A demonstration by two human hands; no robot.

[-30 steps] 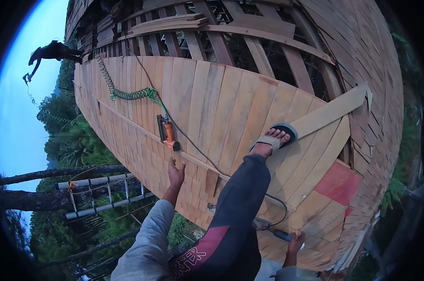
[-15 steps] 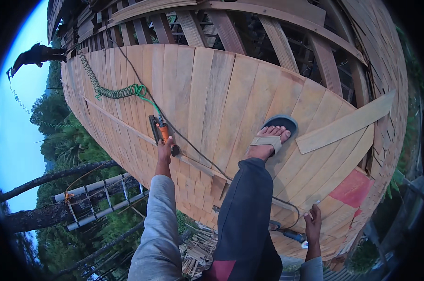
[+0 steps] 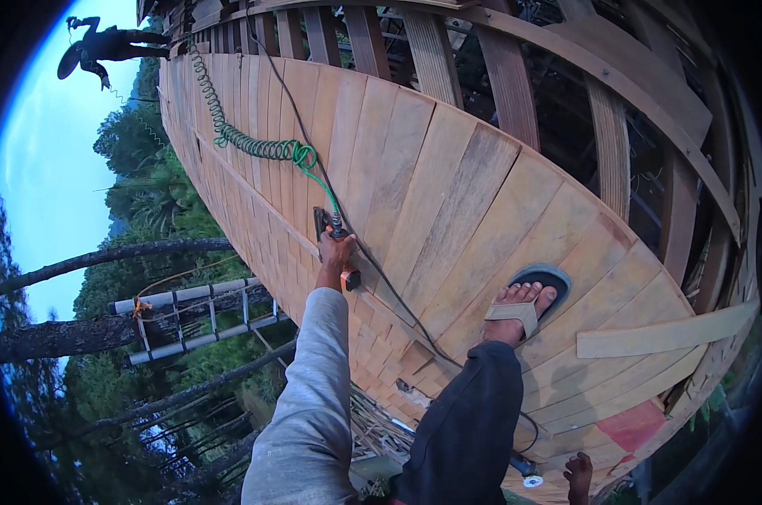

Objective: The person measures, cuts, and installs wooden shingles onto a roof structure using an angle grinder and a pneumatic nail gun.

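My left hand (image 3: 337, 247) is wrapped around the grip of an orange and black air nail gun (image 3: 351, 278) lying on the sloped wooden boards (image 3: 423, 168). A coiled green air hose (image 3: 267, 150) runs into the tool's end. At the lower right, my right hand (image 3: 578, 475) hovers over the boards with its fingers curled; whether something small is between them cannot be made out. Beside it, partly hidden by my trouser leg, an angle grinder (image 3: 524, 465) shows its pale disc. My sandalled foot (image 3: 522, 310) stands flat on the boards.
A dark cable (image 3: 389, 295) crosses the boards. A loose plank (image 3: 663, 334) lies at the right, near a red patch (image 3: 632, 427). Open rafters (image 3: 507, 76) border the far side. Beyond the left edge are a ladder (image 3: 204, 316) and trees. Another person (image 3: 116, 44) stands far left.
My left hand has closed more fully over the nail gun's grip. My right hand sits lower in view. The whole view has shifted, and the distant person's arms are now spread.
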